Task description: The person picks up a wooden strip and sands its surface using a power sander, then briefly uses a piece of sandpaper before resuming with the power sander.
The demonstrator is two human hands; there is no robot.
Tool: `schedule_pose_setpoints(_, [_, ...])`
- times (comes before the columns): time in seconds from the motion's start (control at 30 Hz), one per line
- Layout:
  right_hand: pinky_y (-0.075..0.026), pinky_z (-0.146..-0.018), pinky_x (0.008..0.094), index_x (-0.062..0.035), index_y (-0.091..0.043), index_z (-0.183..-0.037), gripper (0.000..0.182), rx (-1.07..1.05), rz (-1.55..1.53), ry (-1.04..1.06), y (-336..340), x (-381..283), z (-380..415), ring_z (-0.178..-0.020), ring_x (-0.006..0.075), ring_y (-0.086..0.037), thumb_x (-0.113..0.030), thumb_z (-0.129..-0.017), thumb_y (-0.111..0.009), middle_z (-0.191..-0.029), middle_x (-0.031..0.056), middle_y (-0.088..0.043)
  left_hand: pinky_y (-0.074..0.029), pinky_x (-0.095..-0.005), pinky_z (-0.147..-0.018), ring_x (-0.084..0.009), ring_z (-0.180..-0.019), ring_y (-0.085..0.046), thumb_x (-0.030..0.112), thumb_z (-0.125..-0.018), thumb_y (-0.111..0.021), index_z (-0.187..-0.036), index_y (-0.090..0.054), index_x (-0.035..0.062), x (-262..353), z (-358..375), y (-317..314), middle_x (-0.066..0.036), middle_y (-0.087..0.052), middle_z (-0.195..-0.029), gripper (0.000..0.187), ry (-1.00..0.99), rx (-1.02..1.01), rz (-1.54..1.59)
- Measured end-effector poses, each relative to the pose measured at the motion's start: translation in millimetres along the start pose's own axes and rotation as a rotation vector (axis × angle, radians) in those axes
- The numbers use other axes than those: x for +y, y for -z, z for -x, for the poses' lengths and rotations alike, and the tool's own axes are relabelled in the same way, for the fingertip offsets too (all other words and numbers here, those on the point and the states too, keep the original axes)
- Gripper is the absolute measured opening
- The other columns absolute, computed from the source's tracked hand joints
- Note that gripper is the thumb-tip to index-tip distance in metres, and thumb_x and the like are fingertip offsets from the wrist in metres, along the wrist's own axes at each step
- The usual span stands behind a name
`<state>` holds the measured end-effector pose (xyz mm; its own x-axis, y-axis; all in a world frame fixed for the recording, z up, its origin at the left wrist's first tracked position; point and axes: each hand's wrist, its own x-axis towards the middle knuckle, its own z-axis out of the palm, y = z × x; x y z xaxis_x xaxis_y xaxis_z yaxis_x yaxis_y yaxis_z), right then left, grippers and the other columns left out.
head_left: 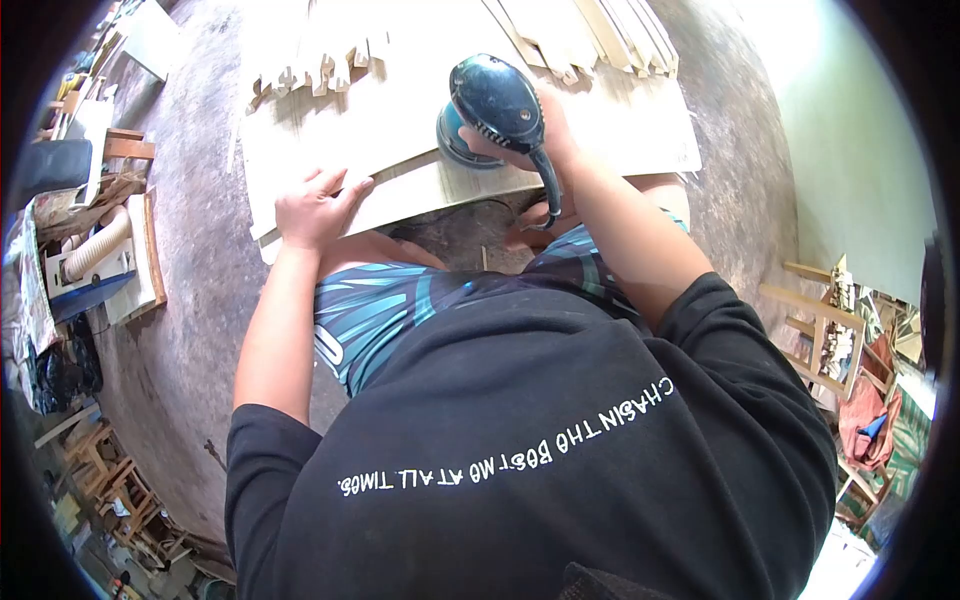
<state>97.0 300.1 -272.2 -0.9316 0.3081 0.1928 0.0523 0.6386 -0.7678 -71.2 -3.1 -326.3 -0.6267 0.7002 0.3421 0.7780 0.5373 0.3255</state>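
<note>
My right hand is wrapped around a dark blue electric sander, with the fingers partly hidden behind its body. The sander's round pad rests on a pale wooden plank along the near side of the work surface. A black cord hangs down from the sander beside my right wrist. My left hand is closed at the plank's left part, with its thumb stretched along the wood and the other fingers curled.
Several cut wooden pieces lie at the back left of the pale board, and long wooden strips at the back right. My knees are under its near edge. Wood scraps and a ribbed hose are off left.
</note>
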Motion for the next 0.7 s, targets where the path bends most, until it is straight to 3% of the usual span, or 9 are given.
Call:
schedule_pose_setpoints(0.1, [-0.06, -0.088, 0.0367, -0.0126, -0.074, -0.116, 0.05, 0.046, 0.077, 0.02, -3, 1, 1, -0.096, 0.0218, -0.076, -0.041, -0.079, -0.092, -0.105, 0.0074, -0.078, -0.058, -0.0372, -0.06, -0.0233, -0.07, -0.074, 0.058, -0.082, -0.084, -0.095, -0.083, 0.0192, -4, 0, -3, -0.001, -0.074, -0.08, 0.041, -0.03, 0.031, -0.015])
schedule_pose_setpoints(0.13, [-0.06, -0.089, 0.0373, -0.0127, -0.074, -0.118, 0.052, 0.078, -0.029, 0.012, -4, 10, 1, -0.098, 0.022, -0.076, -0.043, -0.079, -0.091, -0.107, 0.0077, -0.078, -0.058, -0.0376, -0.062, -0.0244, -0.071, -0.074, 0.056, -0.082, -0.086, -0.095, -0.083, 0.0172, -2, 1, -2, -0.003, -0.075, -0.079, 0.041, -0.025, 0.023, -0.021])
schedule_pose_setpoints(0.3, [-0.06, -0.089, 0.0382, -0.0123, -0.074, -0.118, 0.051, 0.128, 0.15, -0.059, 4, 23, 7, -0.1, 0.0228, -0.076, -0.046, -0.081, -0.089, -0.107, 0.0086, -0.079, -0.059, -0.0386, -0.064, -0.0267, -0.073, -0.074, 0.051, -0.081, -0.088, -0.093, -0.082, 0.0136, 5, -3, 3, -0.006, -0.076, -0.079, 0.04, -0.004, -0.031, -0.022])
schedule_pose_setpoints(0.4, [-0.06, -0.088, 0.0389, -0.0113, -0.074, -0.117, 0.051, 0.091, 0.208, 0.0, 13, 24, 16, -0.097, 0.0252, -0.076, -0.046, -0.082, -0.089, -0.104, 0.0092, -0.078, -0.059, -0.0377, -0.062, -0.0234, -0.073, -0.075, 0.059, -0.083, -0.083, -0.097, -0.083, 0.021, 0, -1, -1, 0.0, -0.075, -0.082, 0.041, 0.01, -0.026, -0.025])
schedule_pose_setpoints(0.5, [-0.059, -0.089, 0.0393, -0.0107, -0.074, -0.117, 0.052, 0.133, 0.115, -0.009, 17, 29, 23, -0.096, 0.0254, -0.076, -0.044, -0.081, -0.089, -0.104, 0.0093, -0.078, -0.059, -0.0378, -0.063, -0.0233, -0.074, -0.075, 0.059, -0.082, -0.083, -0.098, -0.083, 0.021, 2, 0, 1, 0.0, -0.076, -0.083, 0.041, 0.029, -0.029, -0.028])
schedule_pose_setpoints(0.63, [-0.058, -0.094, 0.0404, -0.0095, -0.072, -0.125, 0.058, 0.26, 0.277, 0.008, 24, 49, 22, -0.103, 0.024, -0.075, -0.042, -0.08, -0.091, -0.111, 0.0097, -0.077, -0.059, -0.0388, -0.063, -0.0264, -0.072, -0.074, 0.051, -0.081, -0.088, -0.093, -0.082, 0.0153, 4, -2, 3, -0.005, -0.075, -0.079, 0.038, 0.004, -0.01, -0.02])
schedule_pose_setpoints(0.7, [-0.058, -0.096, 0.0403, -0.0093, -0.072, -0.126, 0.062, 0.26, 0.197, -0.07, 25, 50, 21, -0.105, 0.0244, -0.074, -0.044, -0.08, -0.091, -0.112, 0.01, -0.078, -0.059, -0.0387, -0.063, -0.0263, -0.072, -0.074, 0.051, -0.081, -0.088, -0.093, -0.082, 0.0155, 6, -3, 4, -0.005, -0.075, -0.08, 0.038, 0.003, -0.008, -0.021])
